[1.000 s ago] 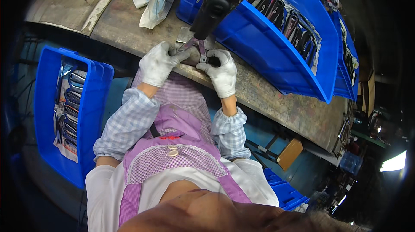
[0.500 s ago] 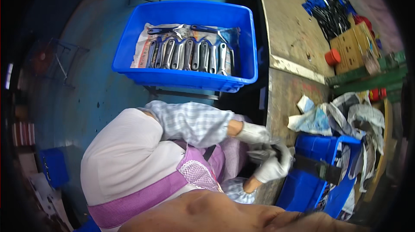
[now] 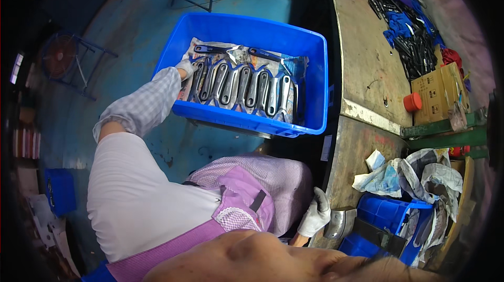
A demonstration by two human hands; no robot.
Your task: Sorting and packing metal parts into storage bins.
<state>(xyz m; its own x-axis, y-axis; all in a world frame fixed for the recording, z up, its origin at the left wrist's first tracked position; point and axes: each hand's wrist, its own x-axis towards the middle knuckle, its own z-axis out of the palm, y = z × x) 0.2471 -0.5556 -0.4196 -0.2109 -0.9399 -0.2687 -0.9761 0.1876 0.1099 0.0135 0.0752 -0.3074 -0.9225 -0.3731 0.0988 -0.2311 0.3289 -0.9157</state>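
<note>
Left hand (image 3: pixel 185 65), gloved, grip hidden, reaches into the blue bin (image 3: pixel 315 72) touching the leftmost pliers (image 3: pixel 201 80).

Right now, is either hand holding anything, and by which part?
The left hand reaches into the blue bin, onto the row of pliers; any grip is hidden. The right hand rests by a metal part, holding nothing.

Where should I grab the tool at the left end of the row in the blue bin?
Grip the tool by its long dark handle, coming straight down from above. It lies flat with neighbours close alongside and the bin wall nearby, so only the top is free. The left hand is already there.
</note>
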